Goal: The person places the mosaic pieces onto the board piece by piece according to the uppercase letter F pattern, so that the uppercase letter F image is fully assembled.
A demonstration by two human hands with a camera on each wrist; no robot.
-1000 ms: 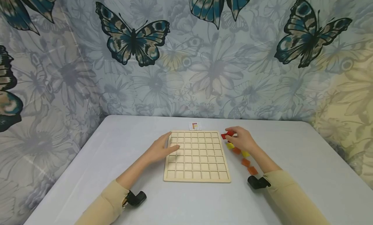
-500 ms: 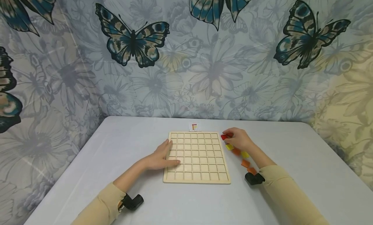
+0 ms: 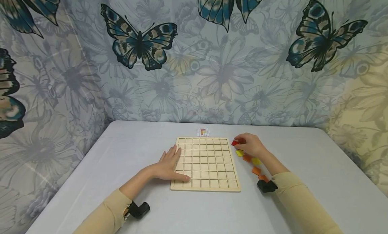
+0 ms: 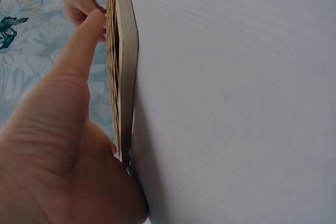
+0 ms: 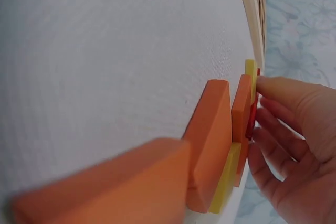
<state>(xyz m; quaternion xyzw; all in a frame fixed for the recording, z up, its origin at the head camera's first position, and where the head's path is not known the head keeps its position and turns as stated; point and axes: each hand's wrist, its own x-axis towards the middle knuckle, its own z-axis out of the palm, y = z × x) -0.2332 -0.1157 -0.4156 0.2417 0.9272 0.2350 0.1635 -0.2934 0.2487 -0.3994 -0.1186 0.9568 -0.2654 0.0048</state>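
Note:
A square wooden grid board (image 3: 206, 166) lies on the table. My left hand (image 3: 168, 165) rests spread on its left edge, fingers along the rim and thumb across the near-left squares. In the left wrist view, the left thumb (image 4: 79, 51) reaches over the board's edge (image 4: 128, 61). Beyond the board's far right corner, my right hand (image 3: 251, 144) has its thumb and fingers curled around a red tile (image 3: 234, 143), partly hidden by the fingers. The right wrist view shows this right hand (image 5: 310, 135) at the red tile (image 5: 252, 121), just behind yellow and orange tiles.
Right of the board runs a loose line of tiles: a yellow tile (image 3: 239, 153), an orange tile (image 3: 256, 170), and several others. A small printed grid card (image 3: 203, 132) lies behind the board. Butterfly-patterned cloth (image 3: 224, 75) hangs behind the white table (image 3: 133, 136).
My left hand has slid nearer along the board's left edge, its thumb now lower on the squares. My right hand has lowered slightly over the red tiles, its fingers drawn closer together.

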